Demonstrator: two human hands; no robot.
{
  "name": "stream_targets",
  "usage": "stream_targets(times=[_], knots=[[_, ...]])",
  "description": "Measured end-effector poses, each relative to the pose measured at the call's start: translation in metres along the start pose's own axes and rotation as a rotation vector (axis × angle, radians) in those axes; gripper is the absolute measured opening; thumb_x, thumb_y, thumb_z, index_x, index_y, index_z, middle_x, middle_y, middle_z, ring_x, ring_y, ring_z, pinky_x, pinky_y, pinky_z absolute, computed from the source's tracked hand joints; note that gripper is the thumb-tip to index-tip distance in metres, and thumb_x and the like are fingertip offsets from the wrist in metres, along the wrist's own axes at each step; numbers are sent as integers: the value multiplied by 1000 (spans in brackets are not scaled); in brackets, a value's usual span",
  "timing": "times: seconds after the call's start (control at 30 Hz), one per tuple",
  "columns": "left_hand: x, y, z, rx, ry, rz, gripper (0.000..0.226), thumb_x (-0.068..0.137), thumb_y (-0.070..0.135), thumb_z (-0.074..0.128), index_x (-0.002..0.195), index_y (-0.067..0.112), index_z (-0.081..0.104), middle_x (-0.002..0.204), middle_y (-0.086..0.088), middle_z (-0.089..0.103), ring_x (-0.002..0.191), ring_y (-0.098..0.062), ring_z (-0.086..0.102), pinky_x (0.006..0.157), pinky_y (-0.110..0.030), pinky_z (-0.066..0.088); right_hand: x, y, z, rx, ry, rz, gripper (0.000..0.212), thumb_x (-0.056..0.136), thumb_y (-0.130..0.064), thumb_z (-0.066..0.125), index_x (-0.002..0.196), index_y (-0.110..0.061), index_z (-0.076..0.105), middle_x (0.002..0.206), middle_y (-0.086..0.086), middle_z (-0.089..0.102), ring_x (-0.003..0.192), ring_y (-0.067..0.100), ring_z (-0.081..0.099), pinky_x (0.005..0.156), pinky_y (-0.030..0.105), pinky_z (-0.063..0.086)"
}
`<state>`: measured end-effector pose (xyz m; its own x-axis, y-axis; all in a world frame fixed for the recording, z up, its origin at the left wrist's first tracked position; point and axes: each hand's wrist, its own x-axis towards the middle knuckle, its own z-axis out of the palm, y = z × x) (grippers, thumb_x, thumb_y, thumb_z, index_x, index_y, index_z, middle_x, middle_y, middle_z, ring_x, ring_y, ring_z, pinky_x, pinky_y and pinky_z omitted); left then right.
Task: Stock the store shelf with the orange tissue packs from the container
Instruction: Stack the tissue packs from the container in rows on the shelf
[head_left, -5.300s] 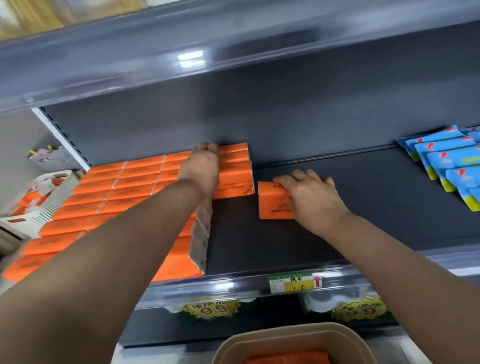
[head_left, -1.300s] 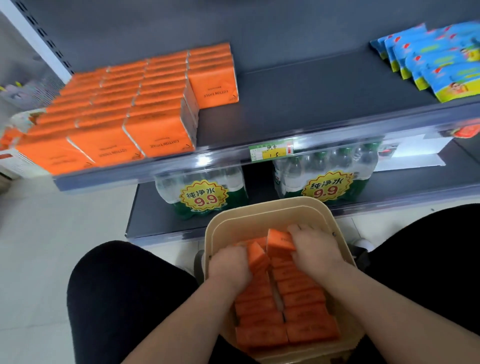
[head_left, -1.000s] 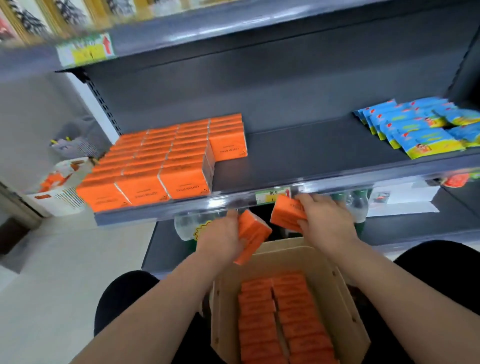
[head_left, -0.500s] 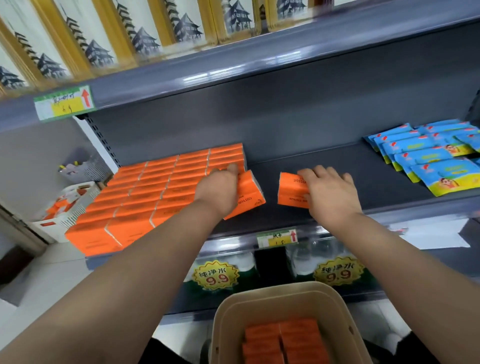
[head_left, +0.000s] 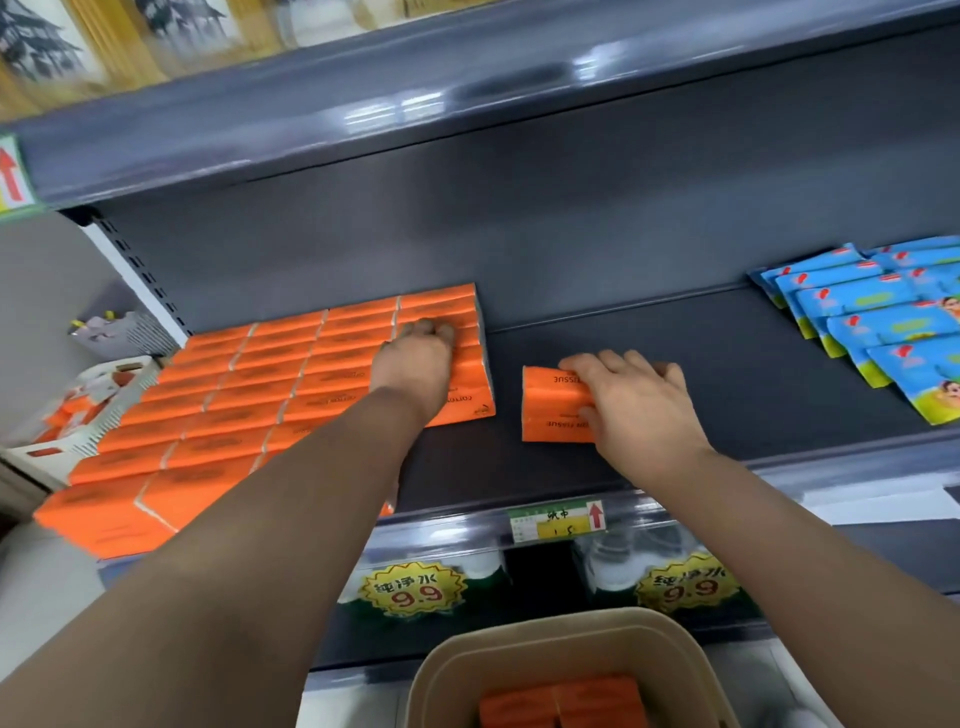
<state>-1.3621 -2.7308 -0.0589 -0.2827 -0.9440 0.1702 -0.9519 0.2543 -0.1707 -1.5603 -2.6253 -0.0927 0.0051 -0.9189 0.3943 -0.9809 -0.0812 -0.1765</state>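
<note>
Left pack (head_left: 467, 395) now against row (head_left: 249, 395) under curled left grip (head_left: 415, 364); right grip (head_left: 639, 400) pinches second pack (head_left: 550, 410).

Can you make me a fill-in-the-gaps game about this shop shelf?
The right hand holds one ___ tissue pack. At the right end of the shelf, the packets are ___. The yellow stickers below it read ___.
Missing words: orange; blue; 9.9.

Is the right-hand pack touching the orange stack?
No, the pack in the right hand stands apart from the stack, with a strip of bare shelf between them.
</note>
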Motion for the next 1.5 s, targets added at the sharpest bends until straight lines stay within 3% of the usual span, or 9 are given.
stream_targets(times=[0.17,0.37,0.6,0.8,1.03,1.2,1.33,1.5], knots=[[-6,-14,2,-109,39,-24,54,80,17,71,125,8,42,128,-10,46,123,-30,45,89,-41,47,10,-24,8,37,-52,-36,60,86,-12,61,136,-34,37,126,-8,51,117,19,44,94,40,34],[-30,-72,-16,-211,240,-40,44,82,1,56,124,9,48,125,-14,51,119,-34,48,92,-42,46,32,-76,24,92,-47,-112,59,84,-8,61,136,-30,43,135,0,43,123,24,39,94,45,36],[-54,-99,-13,-267,260,-60,44,78,-2,56,121,7,50,123,-13,50,117,-34,49,92,-44,48,54,-116,45,95,-44,-100,56,82,-2,60,132,-26,48,149,9,25,132,29,26,101,47,30],[-57,-98,-12,-289,237,-54,41,80,0,53,120,8,51,122,-12,49,117,-34,49,89,-44,49,55,-126,64,149,-58,-90,54,85,0,53,133,-21,44,138,8,37,127,29,31,99,45,33],[-73,-91,-24,-320,282,-14,41,80,-1,55,120,9,53,120,-11,52,116,-31,50,86,-41,49,42,-120,54,60,-61,-106,71,82,-6,64,143,-24,32,150,9,25,135,28,25,106,45,28],[-107,-70,-36,-368,309,89,38,83,3,52,120,10,54,119,-12,54,117,-31,49,93,-39,45,2,-110,32,53,-20,-132,67,82,-4,62,141,-23,37,148,7,29,133,27,28,103,41,29],[-155,-37,-26,-444,274,152,37,84,5,54,120,11,55,119,-8,54,114,-28,49,84,-40,49,-65,-96,20,83,-1,-164,59,78,-8,69,133,-15,50,142,12,41,128,32,39,94,47,37],[-223,12,24,-501,129,228,33,86,9,57,119,11,56,122,-8,54,118,-26,48,88,-38,45,-166,-69,37,54,-125,-138,56,76,-10,72,129,-14,55,137,13,49,125,34,46,96,49,41]])
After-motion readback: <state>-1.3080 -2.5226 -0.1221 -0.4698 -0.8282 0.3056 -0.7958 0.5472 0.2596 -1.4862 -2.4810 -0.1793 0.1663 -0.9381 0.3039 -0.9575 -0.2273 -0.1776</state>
